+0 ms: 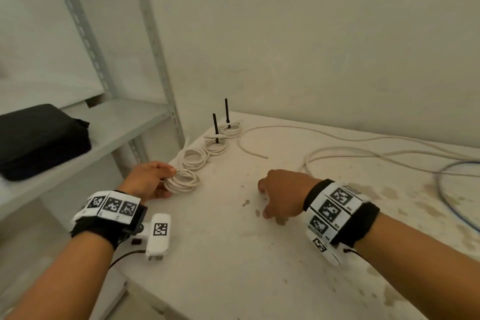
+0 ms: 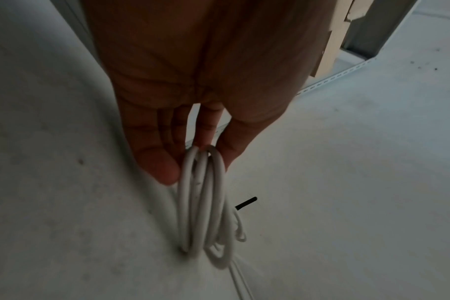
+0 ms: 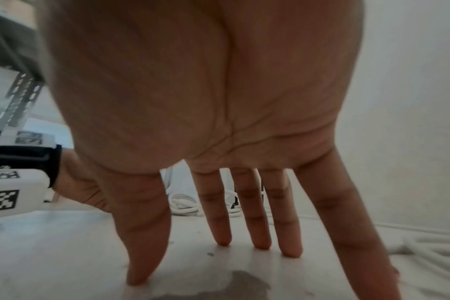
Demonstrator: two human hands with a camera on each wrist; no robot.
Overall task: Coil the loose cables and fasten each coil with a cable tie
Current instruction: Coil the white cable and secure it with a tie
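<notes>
My left hand [image 1: 166,180] pinches the nearest white cable coil [image 1: 183,181] at the table's left edge. In the left wrist view the coil [image 2: 203,203] stands on edge between thumb and fingers [image 2: 225,146] of that hand [image 2: 195,160]. Behind it lie three more white coils in a row [image 1: 194,159]; the two farthest carry upright black cable ties [image 1: 215,125]. My right hand [image 1: 263,201] hovers over mid-table holding nothing. Its fingers [image 3: 262,233] are straight and point down at the surface. Loose white cables [image 1: 337,148] trail to the right.
The stained white table [image 1: 233,254] ends just left of the coils. A grey metal shelf rack [image 1: 109,122] stands to the left with a black case [image 1: 39,140] on it. A blue cable [image 1: 446,189] loops at the right edge. A wall rises behind.
</notes>
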